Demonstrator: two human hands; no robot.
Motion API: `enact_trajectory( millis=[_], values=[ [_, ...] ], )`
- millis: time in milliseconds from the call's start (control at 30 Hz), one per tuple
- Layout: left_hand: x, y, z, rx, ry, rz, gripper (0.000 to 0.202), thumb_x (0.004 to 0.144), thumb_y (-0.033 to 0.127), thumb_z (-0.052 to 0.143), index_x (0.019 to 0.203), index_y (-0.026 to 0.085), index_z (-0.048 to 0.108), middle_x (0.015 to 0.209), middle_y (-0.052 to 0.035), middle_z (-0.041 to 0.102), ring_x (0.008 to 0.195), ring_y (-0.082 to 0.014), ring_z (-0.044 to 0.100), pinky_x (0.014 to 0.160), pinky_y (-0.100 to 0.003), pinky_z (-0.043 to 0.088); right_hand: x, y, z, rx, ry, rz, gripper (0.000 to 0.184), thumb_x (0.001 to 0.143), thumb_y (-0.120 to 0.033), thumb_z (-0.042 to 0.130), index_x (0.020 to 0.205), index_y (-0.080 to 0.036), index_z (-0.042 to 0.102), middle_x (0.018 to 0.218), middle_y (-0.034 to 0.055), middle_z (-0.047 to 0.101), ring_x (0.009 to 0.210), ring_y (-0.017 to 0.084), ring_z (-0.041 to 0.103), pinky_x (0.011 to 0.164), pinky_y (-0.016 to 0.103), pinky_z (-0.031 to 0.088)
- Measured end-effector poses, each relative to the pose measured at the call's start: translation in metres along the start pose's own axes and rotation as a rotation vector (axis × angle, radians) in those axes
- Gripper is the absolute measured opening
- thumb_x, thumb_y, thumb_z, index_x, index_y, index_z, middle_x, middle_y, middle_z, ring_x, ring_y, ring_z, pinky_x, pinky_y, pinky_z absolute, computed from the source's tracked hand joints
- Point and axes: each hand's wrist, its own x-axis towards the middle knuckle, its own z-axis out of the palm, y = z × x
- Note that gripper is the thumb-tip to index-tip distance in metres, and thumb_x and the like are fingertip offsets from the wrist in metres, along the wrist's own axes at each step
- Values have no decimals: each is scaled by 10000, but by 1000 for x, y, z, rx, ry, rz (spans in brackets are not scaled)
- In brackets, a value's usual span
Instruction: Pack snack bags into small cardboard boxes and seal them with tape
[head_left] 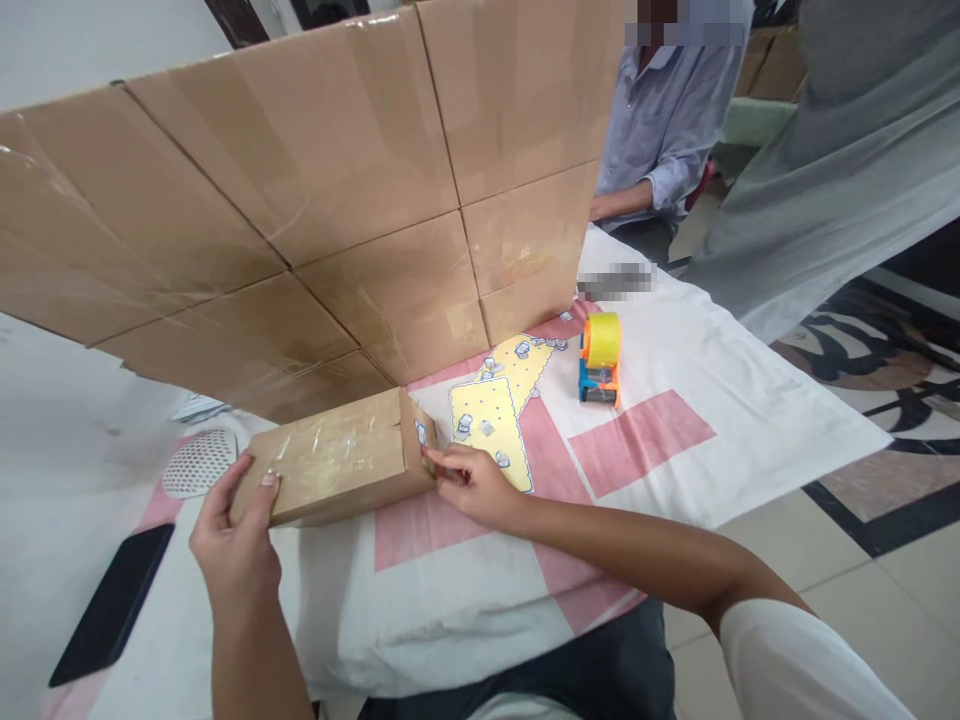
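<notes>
My left hand (236, 535) is clamped on the left end of the box (330, 450), left of centre in the frame. My right hand (476, 487), fingers curled, touches its right end by a sticker (421, 432); I cannot tell whether it grips anything.

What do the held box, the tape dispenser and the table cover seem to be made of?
The box: likely cardboard, matte brown, going by its folded edges, with glossy clear tape on top. The tape dispenser: probably smooth plastic, given its orange and blue parts. The table cover: dull white and pink fabric, as its soft drape suggests; the fibre can't be told.
</notes>
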Motion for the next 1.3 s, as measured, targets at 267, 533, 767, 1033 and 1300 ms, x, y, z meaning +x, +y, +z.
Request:
enact_trajectory(
  millis=[267, 533, 767, 1033, 1300],
  values=[
    [0, -5, -4, 19, -1, 10, 737, 672, 474, 882, 1311, 153, 705, 1384, -144, 681, 1353, -354, 592, 1236, -552, 384, 1, 4, 0, -15, 18, -81, 366, 860, -195, 634, 1191, -192, 789, 933, 27, 554, 730, 110, 500, 704, 280, 458],
    [-1, -8, -7, -1, -8, -14, 748, 675, 484, 879, 1328, 168, 693, 1424, -136, 658, 1393, -344, 562, 1248, -507, 384, 7, 4, -8, 1, -6, -18, 321, 852, -165, 644, 1118, -212, 818, 1113, 65, 623, 700, 80, 545, 640, 253, 467],
    [-10, -5, -8, -48, 23, -20, 724, 684, 438, 875, 1335, 182, 692, 1421, -120, 663, 1398, -354, 556, 1260, -522, 374, 6, 10, -5, -57, 7, -122, 303, 844, -173, 630, 1075, -199, 826, 1040, 75, 670, 818, 140, 634, 711, 290, 514],
    [-23, -11, -16, -107, 50, 134, 664, 700, 402, 839, 1301, 164, 689, 1452, -145, 633, 1399, -372, 551, 1233, -557, 405, 6, -14, -24, -455, -306, -404, 1187, 805, -381, 747, 1687, -178, -22, 1745, 194, 80, 1621, 351, 70, 1282, 552, 198],
    [-57, -16, -29, -68, 102, 328, 585, 723, 402, 725, 1267, 199, 654, 1509, -153, 582, 1436, -356, 517, 1225, -592, 392, 20, -6, -9, -650, -380, -520, 1395, 755, -450, 819, 1638, -154, -219, 1730, 229, -145, 1625, 345, -94, 1297, 524, 142]
  ],
)
